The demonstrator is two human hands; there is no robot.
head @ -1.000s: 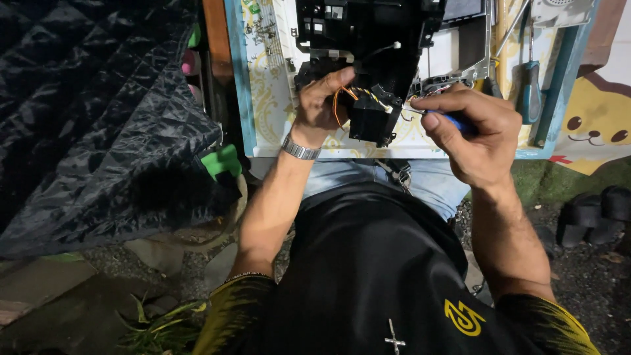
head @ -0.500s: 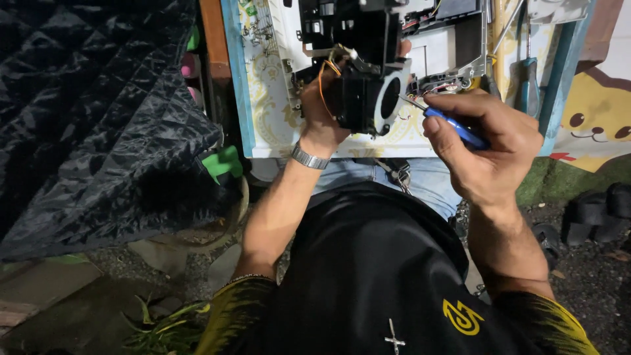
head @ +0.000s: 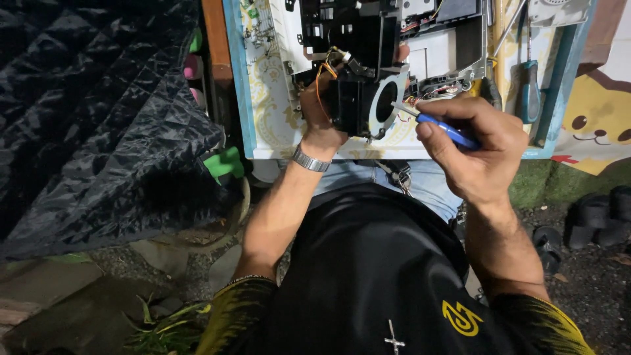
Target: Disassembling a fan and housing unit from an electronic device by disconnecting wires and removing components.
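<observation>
Near the table's [head: 263,141] front edge, the black fan housing [head: 358,98] is clamped in the left hand [head: 315,108] and should be kept steady. The blue-handled screwdriver [head: 439,125], pinched in the right hand [head: 476,148], is best kept square to the screw.

This looks like a makeshift outdoor repair spot, not a proper workshop. A small blue-edged table [head: 244,98] with a worn patterned top carries an opened electronic device [head: 388,39] with bare wiring, and a green-handled screwdriver [head: 530,89] lies near its right edge. Below the table's near edge the ground [head: 578,276] is dirt and gravel, with stone slabs [head: 72,309] and green leaves [head: 164,325]. A black quilted cover [head: 85,118] hangs at the left, and a painted cartoon wall [head: 601,125] stands at the right.
</observation>
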